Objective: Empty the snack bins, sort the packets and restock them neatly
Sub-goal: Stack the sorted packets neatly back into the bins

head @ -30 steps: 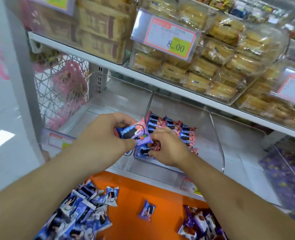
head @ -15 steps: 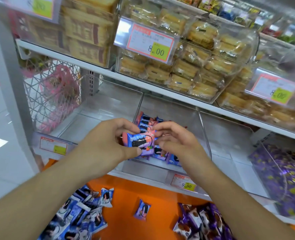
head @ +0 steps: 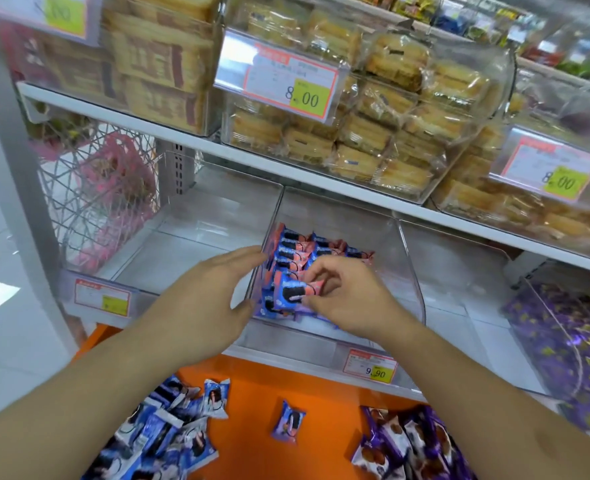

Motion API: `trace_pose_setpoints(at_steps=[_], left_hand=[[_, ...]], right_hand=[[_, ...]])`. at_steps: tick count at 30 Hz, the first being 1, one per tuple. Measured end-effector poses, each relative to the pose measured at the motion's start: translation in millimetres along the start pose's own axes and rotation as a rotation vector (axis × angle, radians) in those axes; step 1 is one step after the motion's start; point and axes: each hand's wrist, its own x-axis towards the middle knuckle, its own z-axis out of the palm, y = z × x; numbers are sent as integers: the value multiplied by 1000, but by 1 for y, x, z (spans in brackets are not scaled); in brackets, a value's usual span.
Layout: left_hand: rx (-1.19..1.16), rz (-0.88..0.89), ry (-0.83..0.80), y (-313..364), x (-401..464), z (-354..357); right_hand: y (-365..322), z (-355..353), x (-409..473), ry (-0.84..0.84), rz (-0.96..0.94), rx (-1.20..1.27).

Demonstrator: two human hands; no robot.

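A clear plastic bin (head: 406, 258) on the lower shelf holds rows of blue-and-pink cookie packets (head: 298, 252). My right hand (head: 352, 299) reaches into the bin and pinches one blue-and-pink packet (head: 291, 292) at the front of the rows. My left hand (head: 203, 296) is beside the bin's left wall, fingers straight and spread, holding nothing. On the orange surface (head: 252, 410) below lie a pile of blue-and-white packets (head: 169, 434), a single blue packet (head: 288, 422) and a heap of purple packets (head: 407, 445).
A clear bin (head: 196, 237) left of the filled one holds nothing I can see. A bin of purple-wrapped sweets (head: 570, 344) sits at the right. The upper shelf (head: 355, 192) carries bins of wrapped cakes with price tags. A wire basket (head: 96, 199) hangs at the left.
The packet held between both hands has gone down into the bin's front row. My left hand has let go and drawn left of the bin; my right hand still pinches the packet.
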Motion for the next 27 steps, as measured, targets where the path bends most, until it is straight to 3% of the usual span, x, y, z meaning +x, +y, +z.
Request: trace_pose_setpoints(at_steps=[10,22,27], left_hand=[[-17,6,26,-8,6,5],[-22,18,9,-8,4,5],[0,51,11,-4,1,-2]], right_hand=[[9,36,31,-156,-230,-351],[13,30,29,-207,-213,-339],[9,7,12,-111,-154,-212]])
